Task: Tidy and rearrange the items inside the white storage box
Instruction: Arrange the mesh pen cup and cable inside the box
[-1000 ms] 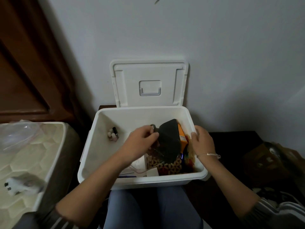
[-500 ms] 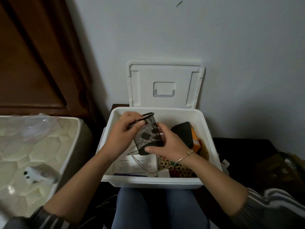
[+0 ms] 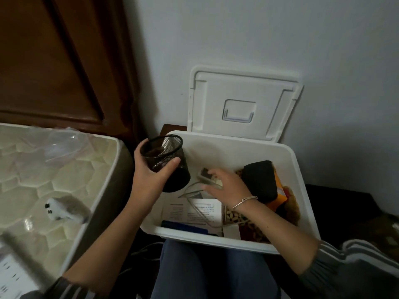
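At the left wall of the white storage box (image 3: 216,239), the left hand (image 3: 151,178) holds a black mesh cup (image 3: 179,175) mouth-up, fingers (image 3: 173,162) curled round its side. Inside the box, the right hand (image 3: 228,184) lies over a small grey device (image 3: 204,174), fingers (image 3: 216,172) extended and spread, gripping nothing; blur hides whether they touch it. A black pouch (image 3: 259,178) lies just beside that hand, with papers (image 3: 190,210) nearer the front wall. The lid (image 3: 244,87) stands open behind.
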Available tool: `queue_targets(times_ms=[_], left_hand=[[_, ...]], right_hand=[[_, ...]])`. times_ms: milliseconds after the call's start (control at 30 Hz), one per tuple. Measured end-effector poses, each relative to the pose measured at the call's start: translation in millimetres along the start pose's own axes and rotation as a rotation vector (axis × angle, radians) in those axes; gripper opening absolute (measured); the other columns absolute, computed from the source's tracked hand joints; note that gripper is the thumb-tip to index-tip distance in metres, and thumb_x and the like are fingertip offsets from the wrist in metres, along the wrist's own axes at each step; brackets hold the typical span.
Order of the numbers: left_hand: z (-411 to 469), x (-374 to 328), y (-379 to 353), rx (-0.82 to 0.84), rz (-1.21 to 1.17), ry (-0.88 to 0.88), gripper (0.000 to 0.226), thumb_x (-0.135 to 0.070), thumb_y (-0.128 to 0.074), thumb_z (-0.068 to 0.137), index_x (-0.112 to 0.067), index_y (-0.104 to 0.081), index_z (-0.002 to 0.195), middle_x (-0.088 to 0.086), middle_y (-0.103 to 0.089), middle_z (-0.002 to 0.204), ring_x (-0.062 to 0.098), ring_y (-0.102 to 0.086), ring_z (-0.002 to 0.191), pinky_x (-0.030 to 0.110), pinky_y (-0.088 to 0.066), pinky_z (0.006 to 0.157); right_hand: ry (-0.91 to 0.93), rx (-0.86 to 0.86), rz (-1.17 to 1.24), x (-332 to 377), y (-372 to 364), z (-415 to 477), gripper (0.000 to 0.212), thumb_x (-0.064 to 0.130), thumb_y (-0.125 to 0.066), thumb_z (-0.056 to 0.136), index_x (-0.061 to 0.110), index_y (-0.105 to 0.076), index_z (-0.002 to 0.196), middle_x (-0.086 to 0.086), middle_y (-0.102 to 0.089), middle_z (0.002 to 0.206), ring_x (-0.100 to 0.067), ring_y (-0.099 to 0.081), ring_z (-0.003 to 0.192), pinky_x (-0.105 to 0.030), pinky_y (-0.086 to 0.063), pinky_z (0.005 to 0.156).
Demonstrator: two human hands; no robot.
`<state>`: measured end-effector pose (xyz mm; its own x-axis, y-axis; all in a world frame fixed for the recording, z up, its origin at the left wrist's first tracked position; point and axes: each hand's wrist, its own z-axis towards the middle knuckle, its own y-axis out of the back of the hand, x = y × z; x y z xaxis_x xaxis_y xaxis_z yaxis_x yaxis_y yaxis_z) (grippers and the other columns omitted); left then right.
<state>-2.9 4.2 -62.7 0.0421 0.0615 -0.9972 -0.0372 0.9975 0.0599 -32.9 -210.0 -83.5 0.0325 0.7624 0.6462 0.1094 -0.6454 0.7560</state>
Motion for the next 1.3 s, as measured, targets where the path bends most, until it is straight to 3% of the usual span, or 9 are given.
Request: queue_targets(times_ms=[133, 233, 500, 600, 700, 800, 967, 1100, 1300], left_hand=[[-3.9, 5.2, 0.3, -0.102, -0.043, -0.014, 0.091, -0.059, -0.077, 0.061, -0.046, -0.031, 0.139, -0.016, -0.057, 0.128, -0.008, -0.057, 0.11, 0.015, -0.048, 0.085], [-8.5, 11.0, -2.6, -0.154, -0.079, -0.036, 0.09, -0.055, -0.076, 0.066, -0.038, -0.031, 0.142, -0.017, -0.055, 0.129, -0.009, -0.056, 0.111, 0.007, -0.048, 0.082], [-5.5, 16.5, 1.6, -0.285, -0.185, 0.021, 0.098, -0.072, -0.069, 0.062, -0.03, -0.033, 0.143, -0.015, -0.058, 0.126, -0.003, -0.056, 0.116, 0.008, -0.049, 0.082], [-4.9, 18.7, 1.8, -0.282, -0.2, 0.024, 0.092, -0.065, -0.069, 0.067, -0.028, -0.033, 0.144, -0.01, -0.057, 0.13, 0.001, -0.056, 0.118, 0.018, -0.048, 0.09], [-5.4, 18.5, 2.1, -0.269, -0.203, 0.031, 0.088, -0.062, -0.067, 0.069, -0.031, -0.033, 0.144, -0.011, -0.056, 0.131, 0.002, -0.055, 0.119, 0.024, -0.045, 0.095], [-5.5, 17.2, 2.3, -0.278, -0.214, 0.039, 0.086, -0.061, -0.065, 0.07, -0.032, -0.033, 0.144, -0.014, -0.055, 0.13, 0.0, -0.054, 0.119, 0.023, -0.045, 0.094], [-4.2, 15.9, 1.8, -0.269, -0.251, 0.063, 0.086, -0.059, -0.066, 0.069, -0.031, -0.033, 0.144, -0.011, -0.056, 0.131, 0.005, -0.055, 0.12, 0.029, -0.046, 0.098], [-4.7, 15.5, 1.8, -0.267, -0.226, 0.067, 0.087, -0.061, -0.066, 0.068, -0.033, -0.033, 0.143, -0.013, -0.057, 0.129, 0.003, -0.056, 0.118, 0.027, -0.048, 0.096], [-6.6, 15.6, 2.8, -0.259, -0.207, 0.062, 0.085, -0.063, -0.066, 0.069, -0.034, -0.034, 0.142, -0.013, -0.057, 0.129, 0.003, -0.056, 0.119, 0.031, -0.047, 0.099]], right_hand=[[-0.045, 0.18, -0.218, -14.5, -16.3, 27.5, 0.061, 0.048, -0.061, 0.085, 0.014, -0.049, 0.134, -0.006, -0.05, 0.133, -0.023, -0.047, 0.122, -0.031, -0.042, 0.099], [-0.079, 0.265, -0.285, -12.7, -30.6, 49.5, 0.068, 0.059, -0.061, 0.08, 0.013, -0.052, 0.129, -0.008, -0.053, 0.131, -0.024, -0.052, 0.116, -0.035, -0.047, 0.095], [-0.145, 0.409, -0.427, -3.8, -72.5, 80.9, 0.087, 0.07, -0.061, 0.071, 0.017, -0.04, 0.137, -0.009, -0.046, 0.136, -0.028, -0.046, 0.123, -0.036, -0.044, 0.096], [-0.14, 0.449, -0.491, -7.2, -75.2, 89.0, 0.073, 0.06, -0.059, 0.079, 0.015, -0.042, 0.134, -0.009, -0.046, 0.135, -0.028, -0.047, 0.121, -0.034, -0.045, 0.093], [-0.047, 0.265, -0.613, -22.0, -68.9, 89.7, 0.057, 0.042, -0.06, 0.08, 0.016, -0.045, 0.129, -0.008, -0.044, 0.131, -0.028, -0.041, 0.123, -0.037, -0.038, 0.095], [0.009, 0.177, -0.603, -33.4, -61.5, 91.7, 0.063, 0.053, -0.061, 0.078, 0.018, -0.047, 0.128, -0.005, -0.044, 0.129, -0.027, -0.039, 0.122, -0.037, -0.034, 0.098], [0.081, 0.338, -0.674, -44.9, -53.8, 97.2, 0.048, 0.038, -0.044, 0.096, 0.022, -0.038, 0.141, -0.004, -0.033, 0.147, -0.027, -0.035, 0.132, -0.041, -0.032, 0.105], [0.131, 0.315, -0.862, -48.1, -46.4, 99.7, 0.04, 0.019, -0.044, 0.094, 0.022, -0.046, 0.134, -0.004, -0.041, 0.139, -0.028, -0.038, 0.127, -0.04, -0.033, 0.1], [0.034, 0.379, -0.841, -54.5, -36.1, 101.5, 0.041, 0.04, -0.036, 0.098, 0.024, -0.048, 0.134, -0.003, -0.041, 0.141, -0.026, -0.035, 0.131, -0.042, -0.029, 0.105]])
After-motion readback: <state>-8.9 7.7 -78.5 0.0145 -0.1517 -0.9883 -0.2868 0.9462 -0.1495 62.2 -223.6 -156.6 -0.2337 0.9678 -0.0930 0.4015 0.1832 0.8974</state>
